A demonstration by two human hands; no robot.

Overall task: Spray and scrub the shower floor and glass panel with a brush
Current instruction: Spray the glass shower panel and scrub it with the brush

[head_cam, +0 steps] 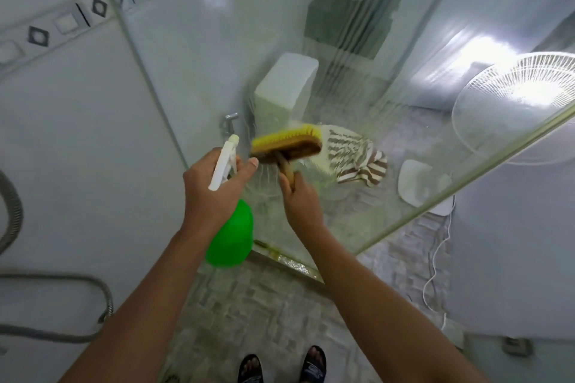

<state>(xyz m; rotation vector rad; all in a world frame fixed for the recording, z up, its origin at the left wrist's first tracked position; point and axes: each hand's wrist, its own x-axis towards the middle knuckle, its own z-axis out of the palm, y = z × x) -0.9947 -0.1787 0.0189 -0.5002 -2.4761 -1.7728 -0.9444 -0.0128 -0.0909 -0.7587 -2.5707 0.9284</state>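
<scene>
My left hand (211, 190) grips a spray bottle (230, 236) with a green body and a white trigger head, its nozzle pointing up toward the glass panel (357, 165). My right hand (300, 199) holds the wooden handle of a scrub brush (286, 143). The brush's yellow bristles press against the wet, streaked glass at mid-height. The stone-patterned shower floor (258, 314) lies below, with my two sandalled feet at the bottom edge.
Through the glass I see a white toilet (284, 88), a brown-striped towel (357, 158) on the floor and a white fan (513, 106) at the right. A metal shower hose (56, 280) loops along the tiled left wall. A white cable (435, 267) runs down at the right.
</scene>
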